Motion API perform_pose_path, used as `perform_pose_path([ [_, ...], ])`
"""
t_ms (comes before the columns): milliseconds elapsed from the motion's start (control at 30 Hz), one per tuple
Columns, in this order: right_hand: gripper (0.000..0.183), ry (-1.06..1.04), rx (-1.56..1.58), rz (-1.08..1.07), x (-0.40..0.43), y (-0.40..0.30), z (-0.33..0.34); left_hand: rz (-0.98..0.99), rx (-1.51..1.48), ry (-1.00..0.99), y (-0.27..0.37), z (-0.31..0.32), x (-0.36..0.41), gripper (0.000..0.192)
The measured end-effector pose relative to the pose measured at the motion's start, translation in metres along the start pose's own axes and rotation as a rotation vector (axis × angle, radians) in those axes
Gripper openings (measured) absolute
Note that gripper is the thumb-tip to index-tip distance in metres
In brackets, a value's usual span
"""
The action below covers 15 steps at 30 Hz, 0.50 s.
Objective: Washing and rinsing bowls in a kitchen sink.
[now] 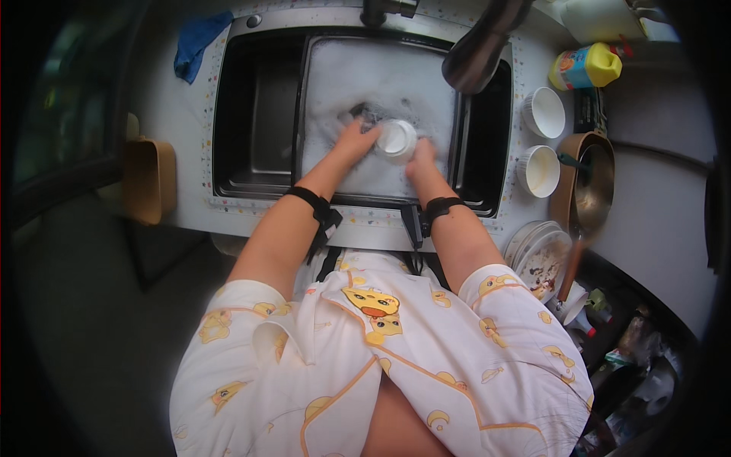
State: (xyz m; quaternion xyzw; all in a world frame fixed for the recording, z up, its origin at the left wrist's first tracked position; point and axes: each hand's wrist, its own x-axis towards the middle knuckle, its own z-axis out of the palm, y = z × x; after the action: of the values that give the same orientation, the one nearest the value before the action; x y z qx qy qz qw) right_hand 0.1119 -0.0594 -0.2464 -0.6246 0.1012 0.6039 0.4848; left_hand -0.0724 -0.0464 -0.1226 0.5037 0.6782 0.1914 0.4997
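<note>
A small white bowl [396, 140], blurred by motion, is between my hands above the soapy water [348, 68] in the large sink basin. At the bowl's right side, my right hand [422, 154] is curled against its edge and grips it. My left hand [360, 140] is at the left side, its thumb against the bowl. Foam and blur partly hide the left fingers, so their grip is unclear. Just beyond that hand, a dark gap [361, 109] opens in the suds. Black straps with small devices circle both forearms.
A dark faucet head [474, 63] overhangs the basin's right side. Two white bowls [544, 112], a yellow bottle [588, 65], a pan [594, 183] and stacked dirty dishes [539, 260] stand at right. At left are a blue cloth [200, 45] and a brown bin [151, 181].
</note>
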Motion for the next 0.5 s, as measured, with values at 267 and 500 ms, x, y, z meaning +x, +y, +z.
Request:
perform_pose_path([
  [267, 0.049, -0.716, -0.284, 0.054, -0.125, -0.068, 0.034, -0.013, -0.253, 0.039, -0.019, -0.023, -0.008, 0.047],
  [500, 0.046, -0.862, -0.048, 0.042, -0.188, -0.122, 0.033, -0.097, -0.443, 0.030, -0.008, -0.049, -0.023, 0.051],
])
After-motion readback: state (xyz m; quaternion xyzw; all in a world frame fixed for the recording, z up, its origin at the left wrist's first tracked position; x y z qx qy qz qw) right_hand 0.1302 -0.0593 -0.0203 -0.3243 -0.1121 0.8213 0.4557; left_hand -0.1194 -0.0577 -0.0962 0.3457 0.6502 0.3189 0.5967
